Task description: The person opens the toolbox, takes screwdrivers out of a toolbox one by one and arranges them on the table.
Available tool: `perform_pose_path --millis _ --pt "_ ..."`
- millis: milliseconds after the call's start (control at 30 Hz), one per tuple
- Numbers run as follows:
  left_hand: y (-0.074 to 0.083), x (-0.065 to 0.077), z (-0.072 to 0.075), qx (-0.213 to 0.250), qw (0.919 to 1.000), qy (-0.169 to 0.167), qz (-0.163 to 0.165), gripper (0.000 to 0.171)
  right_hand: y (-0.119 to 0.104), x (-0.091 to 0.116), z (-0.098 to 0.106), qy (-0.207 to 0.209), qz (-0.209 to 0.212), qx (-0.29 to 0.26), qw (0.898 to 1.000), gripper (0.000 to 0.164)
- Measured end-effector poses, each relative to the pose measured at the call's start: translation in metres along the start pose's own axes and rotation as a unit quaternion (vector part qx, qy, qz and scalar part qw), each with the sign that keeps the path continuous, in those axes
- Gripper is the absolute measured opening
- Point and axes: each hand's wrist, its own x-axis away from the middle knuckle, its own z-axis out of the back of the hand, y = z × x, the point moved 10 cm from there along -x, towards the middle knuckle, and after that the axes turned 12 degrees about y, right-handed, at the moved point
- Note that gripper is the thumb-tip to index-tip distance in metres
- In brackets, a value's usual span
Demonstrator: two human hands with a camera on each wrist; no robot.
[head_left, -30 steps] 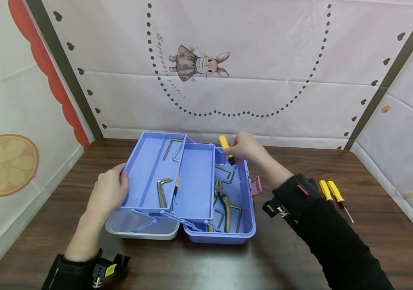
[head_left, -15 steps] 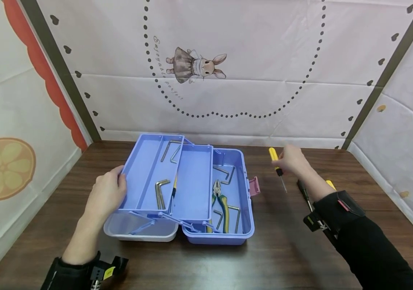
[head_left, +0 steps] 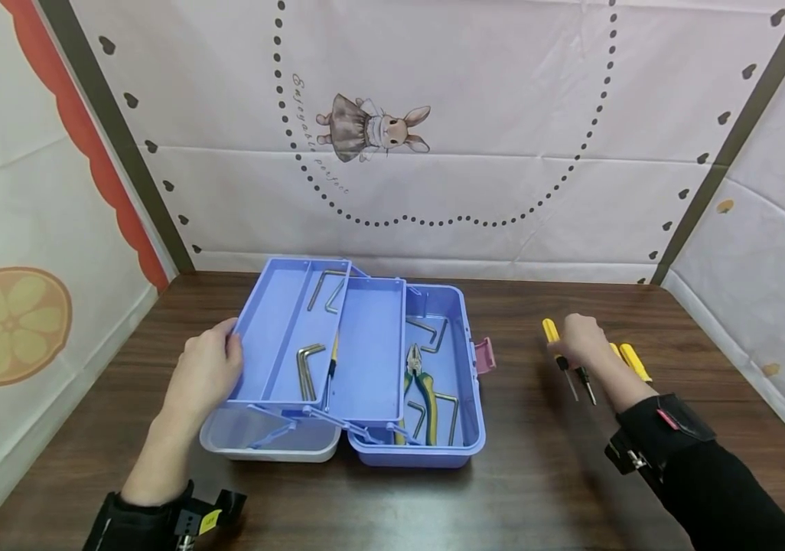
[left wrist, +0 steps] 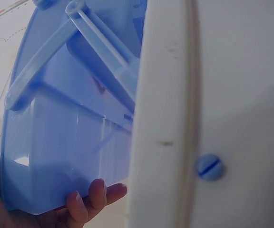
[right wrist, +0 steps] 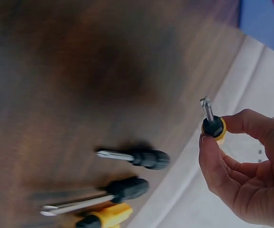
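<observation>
My left hand [head_left: 205, 371] grips the outer left edge of the blue toolbox's upper tray [head_left: 282, 321]; in the left wrist view its curled fingers [left wrist: 97, 194] show under the tray's edge. The upper tray holds several hex keys [head_left: 307, 371]. Over the table to the right, my right hand [head_left: 581, 340] pinches a yellow-and-black screwdriver [head_left: 550, 330] between thumb and finger, its shaft pointing down. Below that hand, in the right wrist view, lie a black-handled screwdriver [right wrist: 150, 159], another with a longer shaft [right wrist: 130, 188], and a yellow-handled one [right wrist: 113, 215].
Pliers [head_left: 427, 398] and several hex keys lie in the toolbox's deep right compartment [head_left: 464, 360]. A pink latch [head_left: 484, 356] sticks out on the right side. The translucent lid [head_left: 268, 440] is folded out below the trays. Cloth walls [head_left: 503, 153] close off the back and sides.
My right hand has carried the yellow screwdriver from above the toolbox rightwards, then down towards the other screwdrivers on the table. My left hand stays on the tray.
</observation>
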Motion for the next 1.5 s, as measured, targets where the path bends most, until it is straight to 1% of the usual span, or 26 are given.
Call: perform_pose_path --millis 267,500,667,933,1033,1300,1400,1500 --pt "-0.001 0.002 -0.003 0.005 1.0 -0.004 0.001 0.038 0.014 0.004 -0.016 -0.015 -0.014 0.009 1.0 0.02" --pt "0.001 0.003 0.0 0.006 0.9999 0.004 -0.007 0.037 0.017 0.006 -0.018 -0.009 0.009 0.026 1.0 0.016" --pt "0.001 0.003 -0.001 0.005 1.0 0.001 -0.005 0.037 0.019 0.008 -0.021 0.0 0.007 0.037 0.999 0.017" --pt "0.0 0.003 -0.001 0.004 1.0 0.001 -0.004 0.037 0.023 0.007 -0.021 0.009 -0.002 0.038 0.999 0.018" --pt "0.001 0.003 0.0 0.005 1.0 0.0 -0.005 0.037 0.023 0.008 -0.019 0.009 -0.006 0.039 0.999 0.02" --pt "0.0 0.001 0.0 0.006 1.0 -0.004 0.001 0.038 0.016 0.011 -0.006 0.012 0.007 0.038 0.999 0.023" --pt "0.001 0.0 0.001 0.006 1.0 -0.003 0.001 0.038 0.006 0.01 0.003 0.026 0.025 0.035 0.999 0.026" --pt "0.0 0.001 0.0 0.006 1.0 -0.005 0.003 0.038 -0.01 0.01 0.013 0.039 0.044 0.031 0.998 0.027"
